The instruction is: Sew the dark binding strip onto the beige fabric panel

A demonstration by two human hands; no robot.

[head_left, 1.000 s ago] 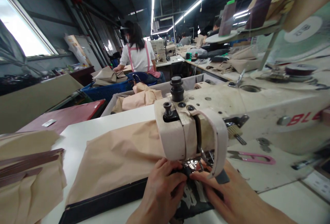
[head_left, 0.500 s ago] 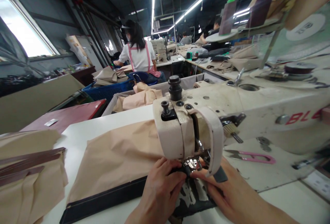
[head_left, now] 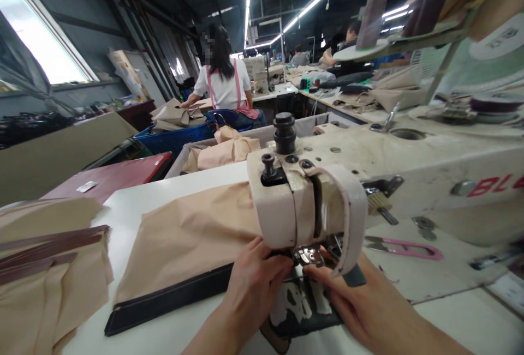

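Hands [head_left: 298, 295] apparently pinching black strip [head_left: 172, 299] by presser foot [head_left: 309, 257], strip lengthwise leftward across table [head_left: 123, 218].

A sewing machine [head_left: 368, 180] stands on the right of the surface [head_left: 164, 191], its head over a fabric panel [head_left: 188, 235] that spreads leftward, with a band [head_left: 167, 300] along the panel's near edge. The left hand [head_left: 254, 284] and right hand [head_left: 347, 300] rest side by side on a patterned piece [head_left: 303, 306] just before the presser foot [head_left: 309, 257]. Thread snips [head_left: 405, 247] lie on the machine bed to the right of the head. A stack of fabric pieces [head_left: 45, 278] sits at the far left. Behind the surface, a bin [head_left: 262, 137] holds more fabric; farther back, a seated person [head_left: 225, 82] faces away beside a crate [head_left: 172, 139].
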